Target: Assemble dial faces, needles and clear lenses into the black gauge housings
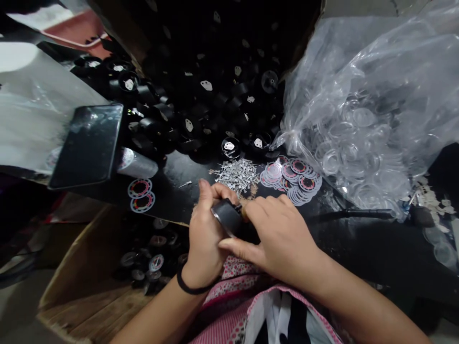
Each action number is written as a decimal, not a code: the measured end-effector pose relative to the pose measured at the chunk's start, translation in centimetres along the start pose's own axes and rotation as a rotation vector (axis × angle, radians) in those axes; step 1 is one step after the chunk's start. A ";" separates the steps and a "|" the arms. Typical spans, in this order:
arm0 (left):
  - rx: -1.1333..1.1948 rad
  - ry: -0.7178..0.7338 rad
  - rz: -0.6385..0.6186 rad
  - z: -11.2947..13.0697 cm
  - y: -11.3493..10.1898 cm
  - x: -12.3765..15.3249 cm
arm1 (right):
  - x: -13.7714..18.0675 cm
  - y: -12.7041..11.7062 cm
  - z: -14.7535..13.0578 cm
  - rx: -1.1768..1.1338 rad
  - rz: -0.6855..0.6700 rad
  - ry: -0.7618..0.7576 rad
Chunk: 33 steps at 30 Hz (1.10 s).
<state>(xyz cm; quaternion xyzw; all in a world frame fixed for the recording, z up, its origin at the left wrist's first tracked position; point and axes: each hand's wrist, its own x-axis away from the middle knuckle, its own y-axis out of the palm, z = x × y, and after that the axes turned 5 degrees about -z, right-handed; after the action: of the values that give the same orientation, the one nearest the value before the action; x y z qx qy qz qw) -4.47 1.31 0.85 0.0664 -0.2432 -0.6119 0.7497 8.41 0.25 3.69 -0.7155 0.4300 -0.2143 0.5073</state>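
Between my two hands is a small black round gauge case (227,216), tilted, with its side towards me. My left hand (206,234) wraps around it from the left, thumb raised. From the right, my right hand (278,231) grips the same case, its fingertips at the back and its thumb along the near side. Just beyond my hands lies a heap of small white pointers (238,174). Right of that heap are overlapping printed dial discs (306,184). What my right fingertips press on at the back of the case is hidden.
A large box of black cases (211,110) stands behind. On the right, a plastic bag (362,138) holds clear round covers. A dark phone-like slab (88,145) leans at left, near two dial discs (141,196). Below left, a cardboard box (86,267) contains gauges.
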 end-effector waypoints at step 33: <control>-0.674 0.514 -0.430 0.2 -3.4 2.3 | 1.9 2.3 -0.3 -0.293 0.115 -0.116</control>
<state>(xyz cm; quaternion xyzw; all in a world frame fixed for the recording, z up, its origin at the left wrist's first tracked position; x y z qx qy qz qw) -7.21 -1.67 0.36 0.0173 0.1814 -0.7618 0.6217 8.29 -1.75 1.51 -0.7673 0.4668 -0.0783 0.4327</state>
